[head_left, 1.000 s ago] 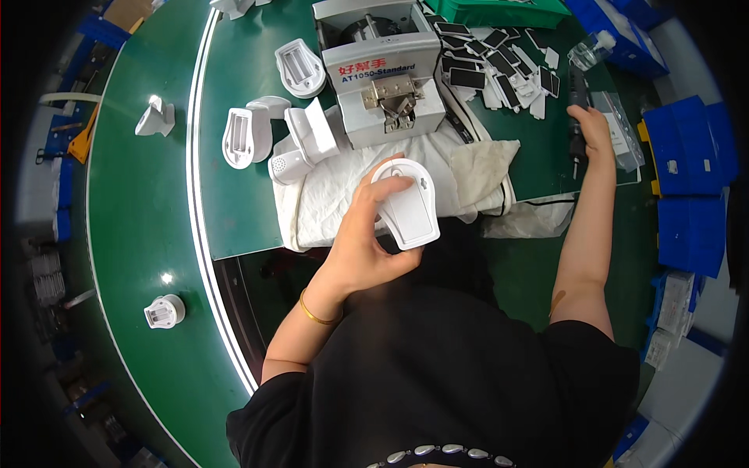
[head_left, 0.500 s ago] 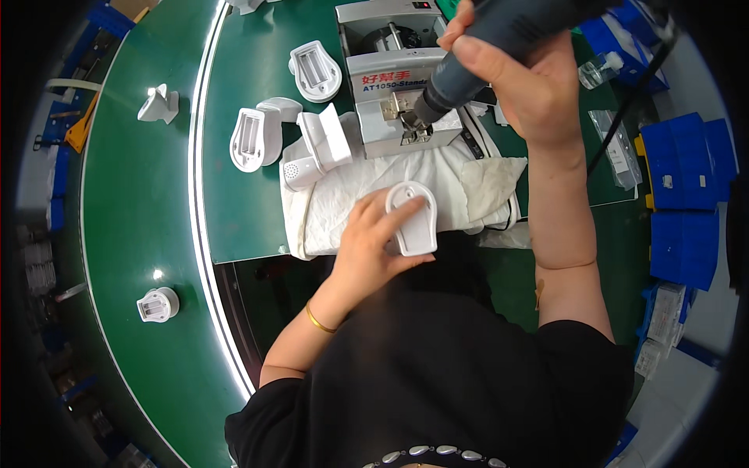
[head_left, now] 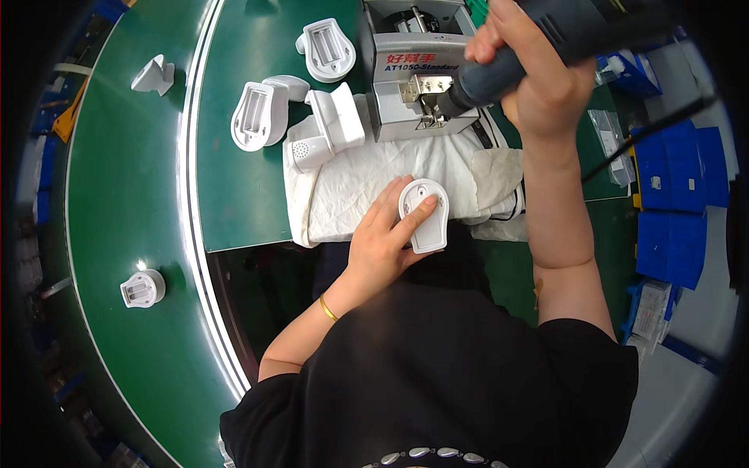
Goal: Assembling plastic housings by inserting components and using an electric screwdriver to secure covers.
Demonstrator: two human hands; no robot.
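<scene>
My left hand (head_left: 384, 234) grips a white plastic housing (head_left: 425, 226) by its sides near the table's front edge, thumb resting on its recessed face. A screw hole shows near its rounded end. In my right hand (head_left: 546, 86) is a dark electric screwdriver (head_left: 499, 74), its tip at the metal outlet on the front of a grey screw feeder (head_left: 417, 82). Whether a screw sits on the tip cannot be made out. A white folded cloth (head_left: 378, 179) lies between the feeder and my left hand.
Left of the feeder stand several white housings (head_left: 328, 51), one with a perforated end (head_left: 308, 152) lying on the cloth. Across a bright rail, a green surface (head_left: 156, 210) carries two more white pieces (head_left: 143, 288). Blue bins (head_left: 671, 171) and a clear bag (head_left: 612, 144) are at right.
The view has shifted, so the bench items sit slightly elsewhere. My left hand still grips the housing, and the screwdriver tip stays at the feeder's outlet.
</scene>
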